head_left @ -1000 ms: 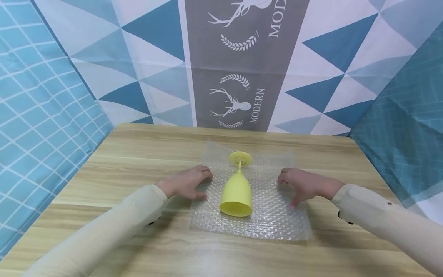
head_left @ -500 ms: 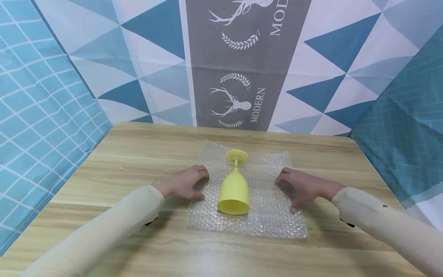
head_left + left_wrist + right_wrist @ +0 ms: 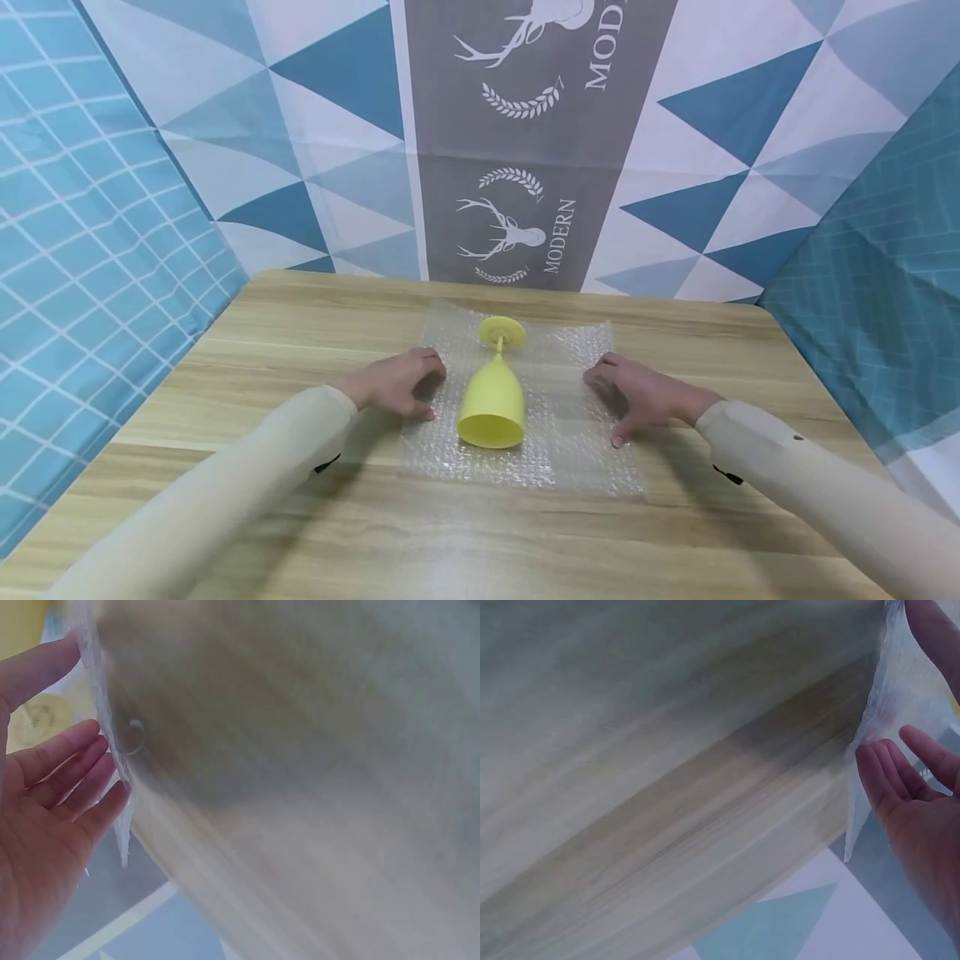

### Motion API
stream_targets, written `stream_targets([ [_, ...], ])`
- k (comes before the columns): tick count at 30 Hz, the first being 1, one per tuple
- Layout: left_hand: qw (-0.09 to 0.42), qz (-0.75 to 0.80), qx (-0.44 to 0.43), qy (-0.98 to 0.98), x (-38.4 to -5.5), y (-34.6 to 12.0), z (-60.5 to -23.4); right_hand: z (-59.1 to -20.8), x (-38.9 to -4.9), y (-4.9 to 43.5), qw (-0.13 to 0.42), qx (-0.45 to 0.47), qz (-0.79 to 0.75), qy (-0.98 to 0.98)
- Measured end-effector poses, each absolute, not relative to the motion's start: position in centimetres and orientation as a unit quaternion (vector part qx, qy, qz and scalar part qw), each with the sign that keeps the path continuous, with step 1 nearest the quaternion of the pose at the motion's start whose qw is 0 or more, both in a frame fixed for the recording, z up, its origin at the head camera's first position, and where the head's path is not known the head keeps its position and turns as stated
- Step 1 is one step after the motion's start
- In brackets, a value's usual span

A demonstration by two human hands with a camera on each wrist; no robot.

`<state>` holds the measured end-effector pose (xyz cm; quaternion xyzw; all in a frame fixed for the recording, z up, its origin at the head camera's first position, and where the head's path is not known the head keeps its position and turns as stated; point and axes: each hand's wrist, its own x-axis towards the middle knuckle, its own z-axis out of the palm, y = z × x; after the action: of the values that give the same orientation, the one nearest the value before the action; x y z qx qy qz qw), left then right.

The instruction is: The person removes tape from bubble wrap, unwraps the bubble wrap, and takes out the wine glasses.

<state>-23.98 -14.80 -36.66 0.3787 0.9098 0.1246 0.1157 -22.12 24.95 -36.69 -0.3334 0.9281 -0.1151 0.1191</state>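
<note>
Head view: behind everything hangs a patterned backdrop cloth (image 3: 352, 75) printed with triangles and, on a grey band, stags; before it stands the wood-grain table (image 3: 480, 546). On the tabletop, the bubble wrap sheet (image 3: 558, 442) lies somewhat further left and a little further from the person than it did a second ago. The yellow goblet (image 3: 492, 392) has travelled with it, keeping much the same place on the sheet: on its side, slightly left of the middle, foot away from the person and mouth towards them.

Both hands have shifted along too and stand slightly closer together. The left hand (image 3: 395, 383) is at the left edge, the right hand (image 3: 641, 392) at the right; neither touches the goblet. In the wrist views each has thumb and fingers well apart, fingertips against the sheet's edge, with no firm pinch showing.

My reading is that sheet and goblet are being positioned together by light contact. No flap covers the goblet, so any folding remains undone.
</note>
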Motion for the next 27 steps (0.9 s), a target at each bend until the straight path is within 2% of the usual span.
stream_targets([
  [6, 0.121, 0.115, 0.367, 0.915, -25.3, -15.0, -36.5, -36.5, -23.6, 24.3, 0.109, -0.351, -0.117, 0.922],
  [19, 0.123, 0.104, 0.355, 0.921, -25.4, -14.5, -36.4, -33.9, -24.5, 23.0, 0.176, -0.347, -0.098, 0.916],
  [27, 0.117, 0.075, 0.342, 0.93, -25.1, -14.0, -36.4, -32.4, -25.5, 21.4, 0.17, -0.343, -0.122, 0.916],
])
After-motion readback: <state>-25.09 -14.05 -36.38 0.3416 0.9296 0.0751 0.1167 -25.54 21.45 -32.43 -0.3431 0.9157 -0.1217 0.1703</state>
